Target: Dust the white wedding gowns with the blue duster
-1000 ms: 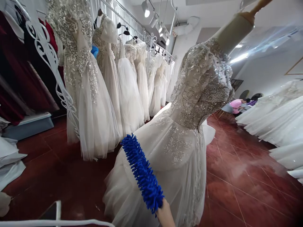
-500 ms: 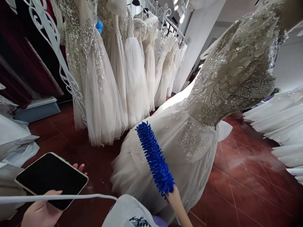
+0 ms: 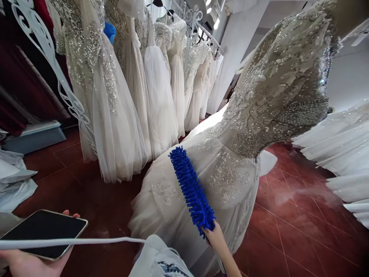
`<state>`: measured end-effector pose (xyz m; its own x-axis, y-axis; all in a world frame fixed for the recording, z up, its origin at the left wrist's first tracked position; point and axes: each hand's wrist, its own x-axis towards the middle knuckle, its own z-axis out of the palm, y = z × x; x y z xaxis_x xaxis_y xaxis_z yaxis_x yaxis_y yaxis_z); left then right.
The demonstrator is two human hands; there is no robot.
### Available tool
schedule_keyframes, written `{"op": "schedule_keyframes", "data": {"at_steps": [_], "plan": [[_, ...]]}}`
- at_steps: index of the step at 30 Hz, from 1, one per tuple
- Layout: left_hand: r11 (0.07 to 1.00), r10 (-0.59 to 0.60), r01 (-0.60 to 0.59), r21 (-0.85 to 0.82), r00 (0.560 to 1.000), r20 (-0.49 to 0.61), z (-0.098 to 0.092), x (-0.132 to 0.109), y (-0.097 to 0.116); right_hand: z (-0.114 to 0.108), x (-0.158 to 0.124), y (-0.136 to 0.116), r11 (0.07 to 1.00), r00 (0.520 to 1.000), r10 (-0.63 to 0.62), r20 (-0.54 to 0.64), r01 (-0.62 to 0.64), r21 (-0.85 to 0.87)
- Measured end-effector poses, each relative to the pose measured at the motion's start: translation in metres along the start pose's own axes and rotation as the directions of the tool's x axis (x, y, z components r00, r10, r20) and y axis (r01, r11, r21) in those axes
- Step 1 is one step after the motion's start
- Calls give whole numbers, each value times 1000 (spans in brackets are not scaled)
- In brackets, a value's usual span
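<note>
At the lower left my left hand [image 3: 34, 263] holds a smartphone [image 3: 46, 231] with a dark screen facing up. My right hand [image 3: 212, 232] grips a blue microfiber duster [image 3: 191, 188] near its lower end, and a thin handle sticks out below the hand. The duster's bristly head lies over the skirt of a beaded wedding dress [image 3: 256, 100]; whether it presses on the fabric I cannot tell. Sequins and beads cover the bodice, which leans up to the right, and the pale tulle skirt [image 3: 155, 207] spreads below.
Several white gowns [image 3: 161, 88] hang from a rack [image 3: 193, 19] behind. A scrolled white metal frame [image 3: 43, 42] and a grey bin [image 3: 34, 136] stand left. More white skirts [image 3: 346, 130] are at right. A white cord [image 3: 86, 241] crosses in front over red tiles [image 3: 288, 223].
The smartphone and my left hand have moved down and left, and the phone looks flatter. The duster has shifted slightly right over the skirt. The whole view has drifted a little.
</note>
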<state>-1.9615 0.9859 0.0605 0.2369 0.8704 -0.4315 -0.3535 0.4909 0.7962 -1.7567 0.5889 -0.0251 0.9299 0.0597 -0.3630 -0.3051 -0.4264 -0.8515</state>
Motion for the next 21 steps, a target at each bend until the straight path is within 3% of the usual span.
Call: {"op": "schedule_keyframes", "data": {"at_steps": [10, 15, 21], "plan": [[1000, 27, -27, 0, 1000, 8, 9, -2, 9, 21, -6, 3, 998, 999, 38, 21, -39, 51], [998, 52, -55, 21, 989, 139, -10, 12, 24, 35, -22, -3, 987, 999, 22, -39, -15, 161], [997, 39, -46, 62, 993, 108, -33, 35, 42, 56, -41, -5, 975, 994, 66, -91, -45, 218]]}}
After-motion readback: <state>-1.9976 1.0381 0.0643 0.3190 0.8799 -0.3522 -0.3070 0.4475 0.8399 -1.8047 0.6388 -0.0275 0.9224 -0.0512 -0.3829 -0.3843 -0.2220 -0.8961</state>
